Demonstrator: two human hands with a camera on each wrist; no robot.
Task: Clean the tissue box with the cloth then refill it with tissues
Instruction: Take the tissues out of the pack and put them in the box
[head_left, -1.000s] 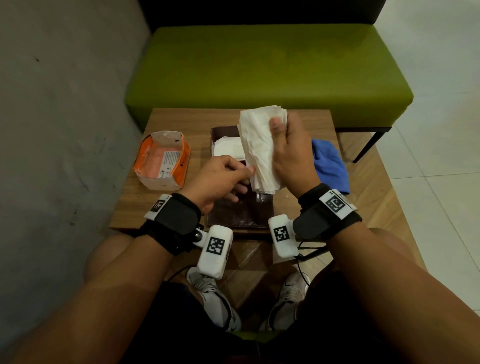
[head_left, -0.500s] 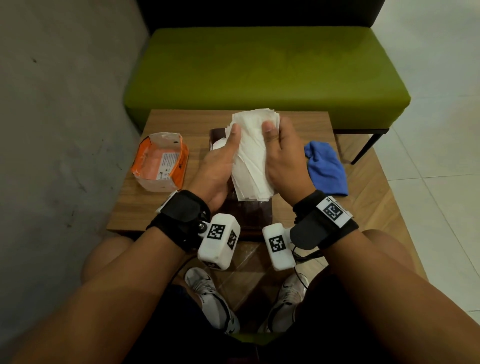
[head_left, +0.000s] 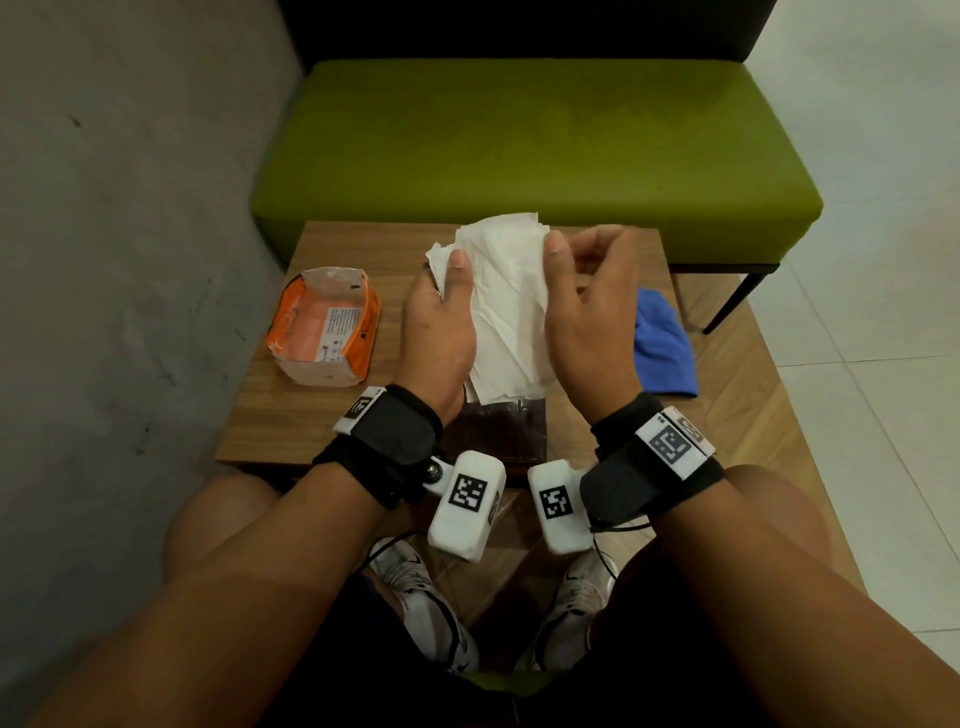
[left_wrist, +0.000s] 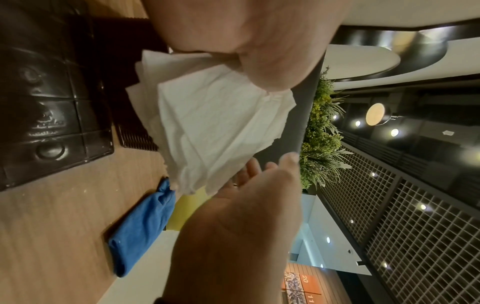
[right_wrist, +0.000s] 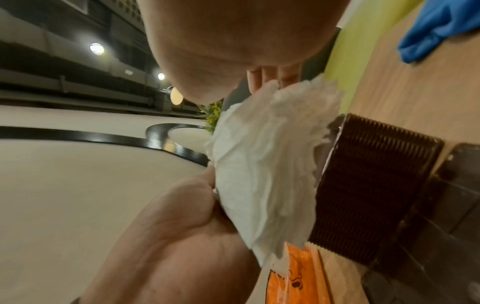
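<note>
A stack of white tissues (head_left: 506, 306) stands upright over the open dark brown tissue box (head_left: 501, 431). My left hand (head_left: 451, 283) grips its left side, thumb on the front, fingers hidden behind. My right hand (head_left: 571, 252) is at the stack's right edge, thumb touching it, fingers loose and apart from the paper. In the left wrist view the left thumb presses the tissues (left_wrist: 213, 127), and the right hand (left_wrist: 270, 166) lies relaxed behind them. The right wrist view shows the tissues (right_wrist: 265, 164) beside the ribbed box wall (right_wrist: 369, 185). The blue cloth (head_left: 662, 348) lies on the table at the right.
An opened orange tissue packet (head_left: 324, 327) sits at the left of the small wooden table (head_left: 291, 421). A green bench (head_left: 535, 156) stands behind the table, a grey wall is on the left. My knees and shoes are below the table's near edge.
The tissue stack passed from my right hand to my left. The left hand rose from the box and took hold; the right hand loosened and drew slightly right.
</note>
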